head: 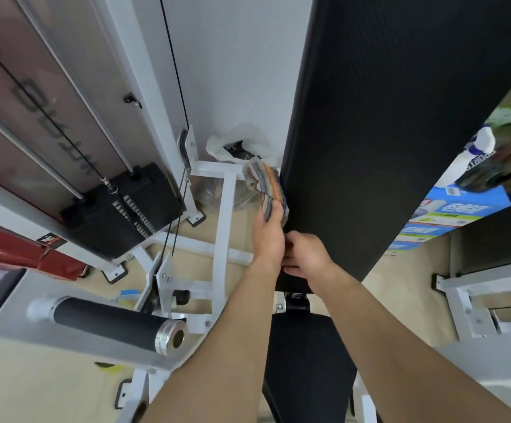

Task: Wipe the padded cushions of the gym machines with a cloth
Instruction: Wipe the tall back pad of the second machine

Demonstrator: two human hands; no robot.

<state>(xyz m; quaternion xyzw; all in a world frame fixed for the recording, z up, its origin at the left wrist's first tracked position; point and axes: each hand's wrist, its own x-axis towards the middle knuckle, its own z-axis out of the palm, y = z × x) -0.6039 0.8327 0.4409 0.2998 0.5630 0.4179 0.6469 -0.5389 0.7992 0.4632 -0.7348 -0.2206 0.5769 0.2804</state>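
Observation:
A tall black padded backrest (385, 132) rises in front of me, with a black seat cushion (309, 355) below it. My left hand (268, 236) grips a striped cloth (268, 187) and presses it against the backrest's left side edge. My right hand (306, 254) rests on the lower left corner of the backrest, its fingers curled around the pad's edge. Part of the cloth is hidden under my left fingers.
A white machine frame (223, 215) stands on the floor to the left, with a black weight stack (126, 209) and cables. A black foam roller (110, 325) juts out at lower left. A plastic bag (239, 145) lies by the wall. Blue boxes (452, 215) sit at the right.

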